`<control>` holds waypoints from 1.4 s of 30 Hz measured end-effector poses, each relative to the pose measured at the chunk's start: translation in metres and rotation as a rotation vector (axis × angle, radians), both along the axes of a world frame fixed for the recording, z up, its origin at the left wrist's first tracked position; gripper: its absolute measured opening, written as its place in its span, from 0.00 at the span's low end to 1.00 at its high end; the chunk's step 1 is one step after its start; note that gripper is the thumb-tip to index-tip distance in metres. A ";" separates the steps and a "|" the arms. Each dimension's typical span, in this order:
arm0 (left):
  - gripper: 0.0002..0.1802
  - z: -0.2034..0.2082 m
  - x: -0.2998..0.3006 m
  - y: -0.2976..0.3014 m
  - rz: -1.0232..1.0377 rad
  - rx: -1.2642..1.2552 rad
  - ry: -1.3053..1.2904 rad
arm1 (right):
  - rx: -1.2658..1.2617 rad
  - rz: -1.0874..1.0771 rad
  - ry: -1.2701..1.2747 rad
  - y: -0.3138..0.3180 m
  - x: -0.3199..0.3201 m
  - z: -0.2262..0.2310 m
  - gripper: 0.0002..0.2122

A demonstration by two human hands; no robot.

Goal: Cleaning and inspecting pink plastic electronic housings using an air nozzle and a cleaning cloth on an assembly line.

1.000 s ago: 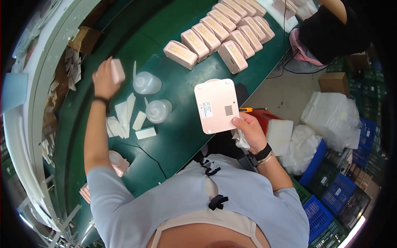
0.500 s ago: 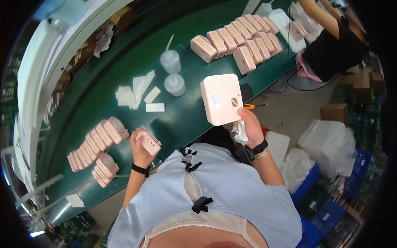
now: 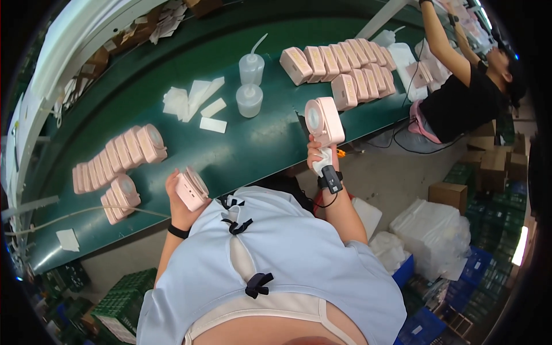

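My left hand (image 3: 179, 202) grips a small pink box-shaped device (image 3: 191, 188) at the near edge of the green table (image 3: 253, 144). My right hand (image 3: 319, 159) holds a second pink device (image 3: 325, 121) upright above the table edge, its round face turned toward me, together with a white cloth (image 3: 322, 164) bunched in the fingers. A row of like pink devices (image 3: 118, 152) lies left of my left hand. Another row (image 3: 339, 66) stands at the far right of the table.
Two clear squeeze bottles (image 3: 250, 86) and white cloth pieces (image 3: 192, 100) sit mid-table. Another person in black (image 3: 460, 86) works at the far right. White bags (image 3: 437, 236), cardboard boxes (image 3: 460, 195) and blue and green crates (image 3: 425, 310) crowd the floor.
My left hand came back from the far side of the table to the near edge with a pink device. The device in my right hand turned from back-facing to edge-on, round face showing.
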State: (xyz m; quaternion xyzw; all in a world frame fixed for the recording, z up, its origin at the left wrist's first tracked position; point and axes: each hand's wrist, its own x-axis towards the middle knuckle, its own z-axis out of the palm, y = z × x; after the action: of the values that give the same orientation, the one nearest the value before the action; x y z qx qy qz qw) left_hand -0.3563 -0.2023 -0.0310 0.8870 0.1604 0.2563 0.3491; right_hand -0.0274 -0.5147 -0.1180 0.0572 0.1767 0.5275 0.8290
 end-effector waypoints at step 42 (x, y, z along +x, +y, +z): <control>0.72 0.070 0.067 0.003 -0.094 -0.014 -0.789 | -0.281 0.617 -1.285 0.212 -0.080 0.168 0.25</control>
State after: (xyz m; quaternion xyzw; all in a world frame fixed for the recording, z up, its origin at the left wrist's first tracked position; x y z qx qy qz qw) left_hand -0.2891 -0.1990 0.0388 0.7243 -0.0253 0.5602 0.4012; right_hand -0.1074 -0.3023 0.0499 -0.4234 -0.2713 0.6391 0.5820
